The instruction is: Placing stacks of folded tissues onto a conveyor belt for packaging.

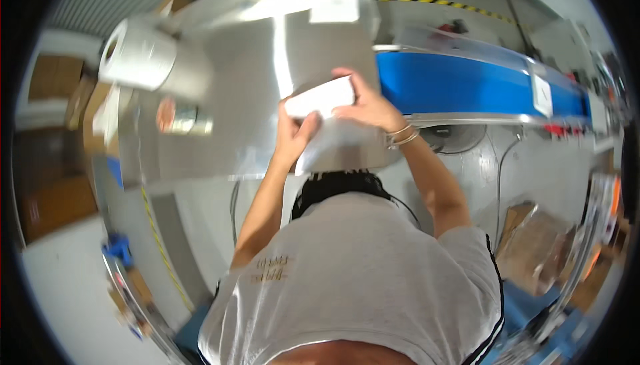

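Hands both up at the white packet, which sits at the middle of the view against the steel face of a machine housing. I read the left hand as closed on the packet's lower left corner, thumb across the front, fingers hidden behind. The right hand grips the upper right end, fingers curled over the top edge, with thin bangles at the wrist. Packet's long axis runs low-left to high-right, so the left hand lies below and nearer, the right hand above and farther; neither is clearly nearer to the packet, since both are touching it. Below the packet hangs a pale, glossy sheet or bag, touching or just behind the left hand; I cannot tell whether it belongs to the packet. Surface: no counter under the hands here, only the upright steel housing, with a large white roll on a spindle to the far left. To the right a blue conveyor belt runs off toward the rim, clear guard above it. Room: pale grey floor, yellow-and-black hazard tape low left, cardboard boxes at the left edge. Focus is soft; finer detail unreadable.
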A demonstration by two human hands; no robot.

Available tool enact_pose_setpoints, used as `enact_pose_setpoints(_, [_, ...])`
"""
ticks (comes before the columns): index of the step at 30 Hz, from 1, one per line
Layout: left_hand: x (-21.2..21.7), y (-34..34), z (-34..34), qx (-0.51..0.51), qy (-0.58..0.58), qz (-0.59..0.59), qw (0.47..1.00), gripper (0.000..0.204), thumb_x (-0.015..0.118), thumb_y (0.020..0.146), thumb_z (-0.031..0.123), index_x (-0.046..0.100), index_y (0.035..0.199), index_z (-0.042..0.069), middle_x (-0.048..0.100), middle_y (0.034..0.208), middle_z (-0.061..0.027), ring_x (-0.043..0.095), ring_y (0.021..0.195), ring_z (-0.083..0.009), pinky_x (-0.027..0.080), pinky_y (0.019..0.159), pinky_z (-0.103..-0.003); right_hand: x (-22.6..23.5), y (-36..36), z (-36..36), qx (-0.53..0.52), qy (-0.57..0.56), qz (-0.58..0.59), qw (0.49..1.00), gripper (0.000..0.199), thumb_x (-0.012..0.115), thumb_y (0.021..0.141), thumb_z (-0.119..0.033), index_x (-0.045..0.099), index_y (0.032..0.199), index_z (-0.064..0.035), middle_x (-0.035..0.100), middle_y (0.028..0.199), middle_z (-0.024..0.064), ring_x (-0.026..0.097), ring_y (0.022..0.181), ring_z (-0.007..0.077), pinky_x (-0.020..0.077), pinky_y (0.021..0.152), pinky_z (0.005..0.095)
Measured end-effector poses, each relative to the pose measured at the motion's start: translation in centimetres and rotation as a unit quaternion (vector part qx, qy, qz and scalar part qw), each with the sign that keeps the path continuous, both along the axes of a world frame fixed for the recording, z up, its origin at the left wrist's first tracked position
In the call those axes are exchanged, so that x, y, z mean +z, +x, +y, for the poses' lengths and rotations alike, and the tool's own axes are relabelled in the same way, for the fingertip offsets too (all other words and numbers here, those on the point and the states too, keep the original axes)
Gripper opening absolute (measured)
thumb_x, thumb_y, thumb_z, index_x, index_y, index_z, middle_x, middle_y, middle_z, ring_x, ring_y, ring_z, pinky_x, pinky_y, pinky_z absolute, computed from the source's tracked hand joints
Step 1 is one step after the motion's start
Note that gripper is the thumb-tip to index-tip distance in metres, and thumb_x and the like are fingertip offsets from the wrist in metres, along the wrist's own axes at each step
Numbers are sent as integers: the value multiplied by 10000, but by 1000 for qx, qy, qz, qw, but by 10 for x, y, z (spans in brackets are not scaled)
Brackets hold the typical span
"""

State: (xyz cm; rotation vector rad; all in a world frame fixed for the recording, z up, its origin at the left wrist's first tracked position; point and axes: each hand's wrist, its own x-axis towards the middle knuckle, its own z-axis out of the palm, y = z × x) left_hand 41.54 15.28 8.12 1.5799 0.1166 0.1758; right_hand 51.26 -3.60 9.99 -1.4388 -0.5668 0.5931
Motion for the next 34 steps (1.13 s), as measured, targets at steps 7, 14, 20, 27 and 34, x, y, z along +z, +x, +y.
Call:
enact_pose_setpoints(7, [-19,5,9,17,10,-37,999,347,594,916,96,394,1176,-16,535,1092,-106,530,1005,-170,438,881,-319,-39,-7,1,-32,-64,-130,989,487,649,866,-228,468,1239,28,605,1111,163,573,1010,187,457,862,330])
enact_pose_setpoints(14, [27,40,-81,-80,-29,-25,996,435,605,912,71,363,1263,-15,581,1037,-98,559,940,-139,449,829,-260,10,0,-99,-152,-96,-67,981,337,604,903,-262,535,1121,-14,596,949,69,535,870,109,442,762,264])
enact_pose_setpoints(20, [-2,72,-159,-108,-41,11,993,433,584,923,72,383,1300,2,603,935,-78,561,793,-114,496,740,-266,-5,99,-290,-242,-344,-121,899,334,588,900,-266,567,1131,-27,637,995,140,613,880,230,479,769,348])
enact_pose_setpoints(27, [-44,74,-202,-158,7,68,985,263,560,904,9,523,1164,12,600,867,-43,568,726,-94,525,683,-260,-47,198,-521,-333,-529,-200,755,328,579,721,-238,693,918,-2,668,899,235,650,851,367,517,774,428])
enact_pose_setpoints(34, [-25,100,-243,-215,106,68,968,281,543,914,41,523,1193,11,631,897,-64,606,704,-117,491,595,-224,23,164,-564,-552,-616,-98,554,665,741,699,-386,493,1251,-109,554,1242,151,507,1169,320,381,962,501])
